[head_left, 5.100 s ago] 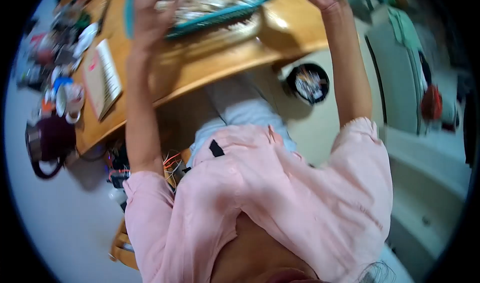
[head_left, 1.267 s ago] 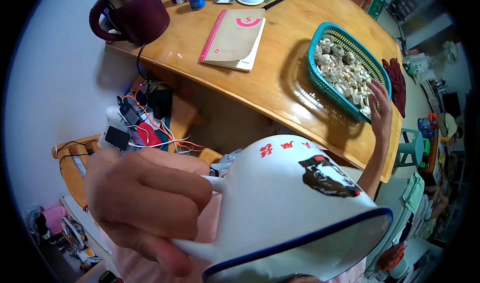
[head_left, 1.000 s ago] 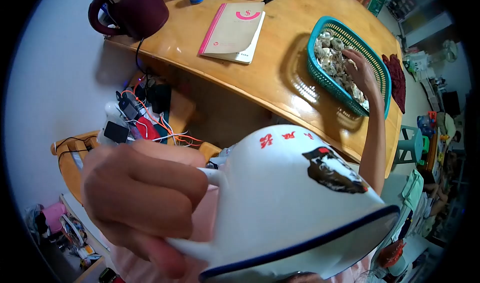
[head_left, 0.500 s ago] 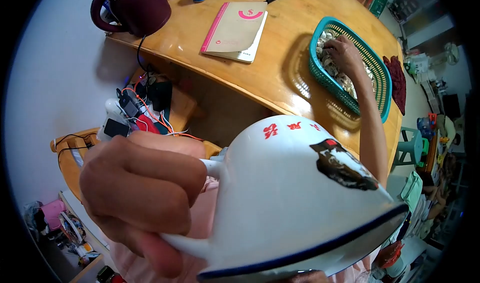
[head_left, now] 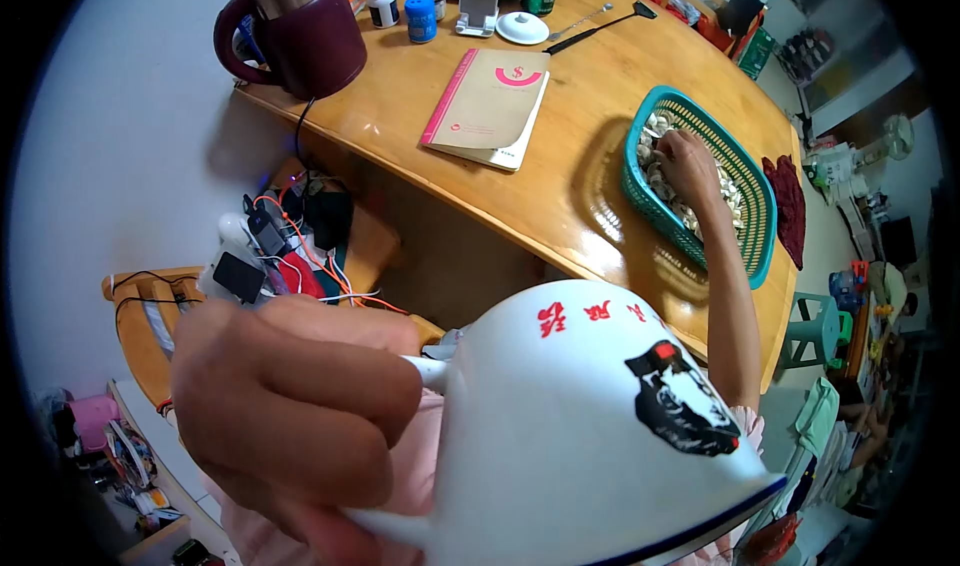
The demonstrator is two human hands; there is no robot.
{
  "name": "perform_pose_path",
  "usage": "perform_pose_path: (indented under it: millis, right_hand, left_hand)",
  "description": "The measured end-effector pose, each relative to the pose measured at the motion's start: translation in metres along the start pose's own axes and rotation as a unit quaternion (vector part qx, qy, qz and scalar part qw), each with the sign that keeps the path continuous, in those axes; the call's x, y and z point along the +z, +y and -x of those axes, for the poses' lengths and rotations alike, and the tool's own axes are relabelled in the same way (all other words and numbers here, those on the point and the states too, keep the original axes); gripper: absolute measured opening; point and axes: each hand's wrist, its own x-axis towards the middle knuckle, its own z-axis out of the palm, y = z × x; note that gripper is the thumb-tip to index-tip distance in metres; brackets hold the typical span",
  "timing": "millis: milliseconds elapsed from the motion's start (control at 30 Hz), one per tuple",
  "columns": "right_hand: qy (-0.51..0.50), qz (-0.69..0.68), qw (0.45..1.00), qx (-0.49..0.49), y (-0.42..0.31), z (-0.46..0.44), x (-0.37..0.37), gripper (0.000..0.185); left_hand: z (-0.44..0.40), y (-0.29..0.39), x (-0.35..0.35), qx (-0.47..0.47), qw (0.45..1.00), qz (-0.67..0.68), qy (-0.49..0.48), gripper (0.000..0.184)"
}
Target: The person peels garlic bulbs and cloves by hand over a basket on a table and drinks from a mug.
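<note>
Close in front of the camera, my left hand [head_left: 290, 406] is wrapped round the handle of a white enamel-style mug [head_left: 540, 426]. The mug is tipped over toward me, with its dark blue rim at the lower right and its inside hidden. Red characters and a black-and-white printed picture mark its side. My right hand [head_left: 690, 169] reaches into a teal plastic basket [head_left: 765, 231] on the table, its fingers curled down among small pale pieces [head_left: 655, 131]. Whatever lies between those fingertips is hidden.
On the wooden table [head_left: 590, 76] lie a notebook [head_left: 490, 106], a white lid [head_left: 522, 28] and a black-handled tool [head_left: 600, 31]. A maroon kettle [head_left: 300, 41] stands at the back left. Dark red cloth [head_left: 787, 206] lies beyond the basket. Cables [head_left: 300, 251] clutter a lower surface at left.
The view has tilted up, so the table things sit lower in the picture. The mug's rim has dropped lower. My right hand stays in the basket, its fingers slightly shifted.
</note>
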Motion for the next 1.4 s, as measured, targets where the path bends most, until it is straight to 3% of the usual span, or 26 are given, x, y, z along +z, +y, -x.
perform_pose_path:
  millis: [167, 300, 333, 433, 467, 533, 600, 700, 733, 800, 867, 900, 933, 967, 1000, 1100, 1167, 1233, 1267, 1400]
  right_hand:
    - [-0.002, -0.116, 0.99, 0.077, 0.0, 0.001, -0.006, 0.017]
    - [-0.01, -0.175, 0.972, 0.153, 0.01, 0.0, -0.009, 0.023]
    - [0.007, -0.202, 0.968, 0.151, 0.014, 0.002, -0.008, 0.024]
    - [0.035, -0.268, 0.953, 0.137, 0.015, 0.007, -0.014, 0.025]
    - [0.032, -0.317, 0.934, 0.159, 0.016, 0.01, -0.018, 0.025]
    - [0.041, -0.382, 0.904, 0.186, 0.02, 0.02, -0.021, 0.026]
    - [0.056, -0.419, 0.882, 0.21, 0.017, 0.033, -0.031, 0.025]
    - [0.07, -0.479, 0.845, 0.226, 0.016, 0.051, -0.039, 0.028]
    - [0.062, -0.516, 0.822, 0.234, 0.021, 0.057, -0.04, 0.03]
    - [0.084, -0.555, 0.794, 0.235, 0.023, 0.069, -0.043, 0.037]
    - [0.102, -0.652, 0.69, 0.296, 0.03, 0.076, -0.041, 0.045]
    - [0.081, -0.71, 0.647, 0.267, 0.035, 0.081, -0.042, 0.058]
    - [0.046, -0.735, 0.641, 0.216, 0.041, 0.086, -0.043, 0.068]
    - [0.055, -0.768, 0.598, 0.222, 0.037, 0.086, -0.045, 0.073]
    - [0.046, -0.77, 0.601, 0.211, 0.038, 0.09, -0.045, 0.072]
    - [0.044, -0.771, 0.595, 0.224, 0.033, 0.094, -0.049, 0.072]
    - [0.049, -0.792, 0.569, 0.216, 0.041, 0.096, -0.044, 0.062]
    - [0.053, -0.764, 0.611, 0.2, 0.044, 0.095, -0.042, 0.045]
    - [0.065, -0.781, 0.583, 0.215, 0.043, 0.095, -0.042, 0.035]
    - [0.095, -0.726, 0.636, 0.243, 0.037, 0.092, -0.044, 0.032]
  left_hand:
    - [0.004, -0.002, 0.0, 0.002, 0.999, -0.032, 0.024, 0.045]
    - [0.007, -0.015, -0.009, 0.016, 0.999, 0.022, -0.019, 0.055]
    - [0.005, -0.014, -0.007, -0.037, 0.999, 0.036, 0.012, 0.053]
    - [0.027, -0.024, -0.025, -0.091, 0.994, 0.063, -0.02, 0.056]
    - [0.033, -0.025, -0.028, -0.201, 0.974, 0.098, 0.029, 0.056]
    - [0.034, -0.036, -0.016, -0.282, 0.937, 0.095, 0.185, 0.057]
    - [0.034, -0.053, -0.012, -0.247, 0.922, 0.031, 0.295, 0.055]
    - [0.037, -0.095, -0.052, -0.258, 0.897, 0.17, 0.317, 0.042]
    - [0.042, -0.115, -0.068, -0.223, 0.903, 0.22, 0.295, 0.036]
    - [0.034, -0.142, -0.082, -0.23, 0.9, 0.157, 0.336, 0.038]
    - [0.037, -0.18, -0.104, -0.234, 0.892, 0.141, 0.359, 0.038]
    - [0.039, -0.199, -0.119, -0.232, 0.895, 0.154, 0.347, 0.038]
    - [0.039, -0.214, -0.127, -0.229, 0.889, 0.144, 0.37, 0.038]
    - [0.039, -0.227, -0.135, -0.226, 0.88, 0.133, 0.396, 0.038]
    - [0.041, -0.24, -0.143, -0.204, 0.886, 0.171, 0.38, 0.032]
    - [0.042, -0.266, -0.16, -0.222, 0.873, 0.167, 0.4, 0.038]
    - [0.044, -0.276, -0.166, -0.222, 0.874, 0.169, 0.398, 0.038]
    - [0.045, -0.282, -0.17, -0.219, 0.874, 0.167, 0.4, 0.038]
    - [0.046, -0.284, -0.172, -0.221, 0.872, 0.176, 0.4, 0.038]
    - [0.047, -0.291, -0.18, -0.222, 0.878, 0.186, 0.382, 0.038]
